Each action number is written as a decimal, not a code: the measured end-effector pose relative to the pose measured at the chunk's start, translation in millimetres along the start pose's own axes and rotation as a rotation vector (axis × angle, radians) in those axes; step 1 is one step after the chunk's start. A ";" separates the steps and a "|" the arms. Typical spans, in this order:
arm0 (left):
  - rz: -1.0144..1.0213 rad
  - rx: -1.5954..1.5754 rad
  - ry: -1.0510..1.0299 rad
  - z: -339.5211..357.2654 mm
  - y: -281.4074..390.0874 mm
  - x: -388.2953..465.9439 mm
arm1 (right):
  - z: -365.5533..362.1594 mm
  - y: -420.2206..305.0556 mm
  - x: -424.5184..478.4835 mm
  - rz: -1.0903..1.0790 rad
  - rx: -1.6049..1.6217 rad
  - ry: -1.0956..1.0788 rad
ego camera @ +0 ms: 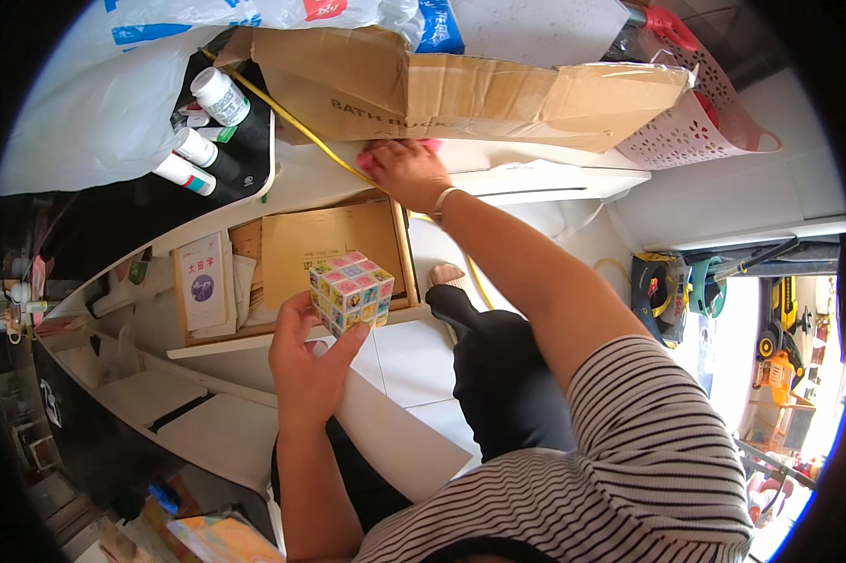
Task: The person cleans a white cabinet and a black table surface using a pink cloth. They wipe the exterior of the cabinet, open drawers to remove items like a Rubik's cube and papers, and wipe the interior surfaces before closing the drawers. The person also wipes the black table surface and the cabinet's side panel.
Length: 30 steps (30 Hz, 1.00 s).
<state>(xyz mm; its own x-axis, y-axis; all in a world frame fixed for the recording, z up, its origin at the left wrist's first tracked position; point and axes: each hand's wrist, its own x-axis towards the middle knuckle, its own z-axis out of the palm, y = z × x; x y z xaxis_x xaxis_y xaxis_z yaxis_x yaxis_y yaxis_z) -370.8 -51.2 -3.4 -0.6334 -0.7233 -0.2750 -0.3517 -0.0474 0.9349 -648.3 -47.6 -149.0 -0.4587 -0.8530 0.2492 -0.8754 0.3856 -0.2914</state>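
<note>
My left hand (314,359) holds a puzzle cube (352,292) with small printed pictures on its faces, above an open drawer (407,260). Behind that hand runs a curved white sheet of paper (394,422); whether the fingers also grip it is hidden. Stretched forward, my right hand (409,172) presses a pink cloth (431,144) onto the white desk surface (310,162), beside a cardboard box (465,105). Inside the drawer lie a brown paper envelope (303,232) and a white booklet (203,281) bearing writing.
A yellow cord (296,123) crosses the desk near my right hand. White bottles (219,95) stand on a black panel (243,165) at the left. A pink perforated basket (704,134) sits beyond the box. My slippered foot (447,274) is on the tiled floor below.
</note>
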 end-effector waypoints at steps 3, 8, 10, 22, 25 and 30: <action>-0.001 -0.060 -0.009 3.6 4.8 -0.6 | -23.2 53.7 -25.2 0.022 -0.162 -0.006; 0.037 -0.067 0.006 -9.1 0.7 -3.5 | -90.0 90.7 -70.3 0.397 -0.208 -0.220; 0.033 -0.075 0.003 -4.9 3.0 -3.9 | -93.6 145.4 -94.1 0.602 -0.227 -0.135; 0.196 0.080 0.070 -12.4 1.5 -7.1 | -188.2 162.3 -171.1 1.066 1.399 0.679; 0.241 0.137 0.087 -3.1 -1.7 0.0 | -192.6 97.3 -153.9 0.908 1.666 0.482; 0.242 0.243 0.144 -17.1 -8.4 -1.6 | -196.0 -15.1 -95.6 0.656 1.870 0.142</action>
<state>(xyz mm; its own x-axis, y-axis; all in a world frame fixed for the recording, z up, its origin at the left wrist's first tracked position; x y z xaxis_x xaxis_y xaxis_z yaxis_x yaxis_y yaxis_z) -355.0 -61.4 -7.0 -0.6210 -0.7838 -0.0023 -0.3678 0.2888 0.8839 -621.1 97.2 12.6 -0.6759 -0.6936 -0.2491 0.5791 -0.2909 -0.7616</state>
